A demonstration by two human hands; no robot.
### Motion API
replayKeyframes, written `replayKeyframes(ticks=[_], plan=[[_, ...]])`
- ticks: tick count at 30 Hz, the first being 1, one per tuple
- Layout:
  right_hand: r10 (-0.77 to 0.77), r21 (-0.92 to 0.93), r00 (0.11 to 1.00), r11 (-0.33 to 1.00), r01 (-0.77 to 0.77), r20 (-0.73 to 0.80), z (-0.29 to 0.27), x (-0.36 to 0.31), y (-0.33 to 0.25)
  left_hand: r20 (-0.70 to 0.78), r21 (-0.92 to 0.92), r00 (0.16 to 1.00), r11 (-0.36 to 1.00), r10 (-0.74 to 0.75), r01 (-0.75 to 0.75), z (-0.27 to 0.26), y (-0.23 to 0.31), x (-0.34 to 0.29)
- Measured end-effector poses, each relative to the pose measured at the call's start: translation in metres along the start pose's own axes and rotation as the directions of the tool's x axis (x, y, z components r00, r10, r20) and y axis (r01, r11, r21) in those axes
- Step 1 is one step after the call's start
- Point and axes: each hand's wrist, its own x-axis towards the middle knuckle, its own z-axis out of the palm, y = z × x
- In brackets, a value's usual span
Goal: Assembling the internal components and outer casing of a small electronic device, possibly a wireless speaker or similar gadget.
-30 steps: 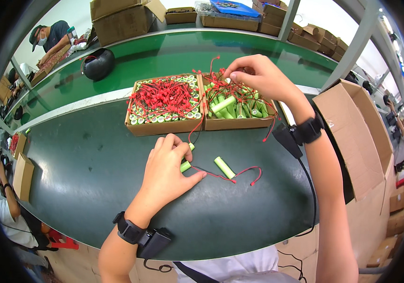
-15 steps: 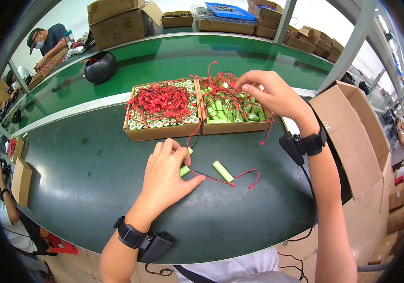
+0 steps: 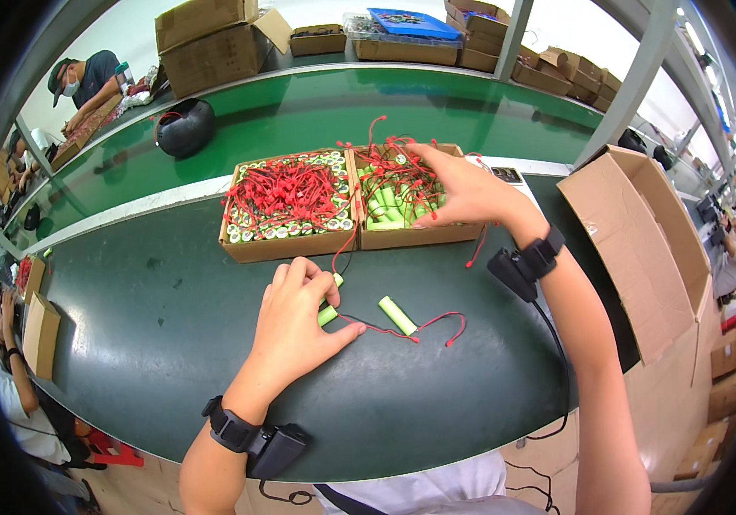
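My left hand (image 3: 295, 316) rests on the dark table with its fingers curled over two green battery cells (image 3: 327, 316); the thumb sticks out to the right. Only the ends of these cells show, and thin red and black wires run from them. Just right of it lies another green battery cell (image 3: 397, 316) with a red-tipped wire. My right hand (image 3: 471, 193) hangs over the right cardboard box (image 3: 424, 237), thumb and fingers apart, reaching toward loose green cells and tangled wires. Its fingertips are among the wires; no cell shows in its grasp.
A left box (image 3: 290, 249) adjoins it, packed with upright cells and a heap of red-ended wires. An open carton (image 3: 634, 249) stands at the right. Behind runs a green belt (image 3: 299, 112) with a black round object (image 3: 186, 129). Co-workers sit at the left.
My right hand has come left and lower, deeper over the right box, with its fingers spreading wider. My left hand keeps its place on the cells. The whole view has shifted slightly.
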Motion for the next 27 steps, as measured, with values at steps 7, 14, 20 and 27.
replayKeyframes(ticks=[7, 14, 20, 27], plan=[[0.074, -0.228, 0.996, 0.972, -0.060, 0.055, 0.007, 0.013, 0.000, 0.007, -0.027, 1.000, 1.000, -0.005, 0.006, 0.001, -0.003, -0.002], [0.121, -0.240, 0.986, 0.967, -0.090, 0.116, 0.008, 0.023, 0.000, 0.004, -0.014, 1.000, 1.000, -0.003, 0.003, 0.001, -0.004, -0.001], [0.109, -0.153, 0.992, 0.983, -0.099, 0.059, -0.001, 0.018, 0.009, 0.006, -0.013, 1.000, 1.000, 0.016, -0.016, 0.001, -0.004, 0.000], [0.010, 0.091, 1.000, 0.996, -0.008, -0.025, -0.047, -0.029, -0.006, 0.002, -0.025, 1.000, 1.000, -0.003, 0.003, 0.002, -0.002, 0.000]])
